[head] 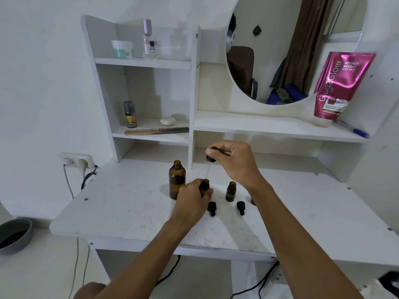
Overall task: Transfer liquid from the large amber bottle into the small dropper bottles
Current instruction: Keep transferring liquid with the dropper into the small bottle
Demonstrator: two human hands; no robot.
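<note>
Above the left hand (192,200), a dropper (209,163) is pinched by the right hand (234,161).
A small bottle (205,185) is gripped by the left hand, beside the big bottle (177,180).

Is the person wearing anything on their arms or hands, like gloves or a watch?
No. Both forearms are bare, with no sleeves showing. The left hand and right hand have no gloves, and I see no rings, watch or bracelet. Fingernails look short.
</note>
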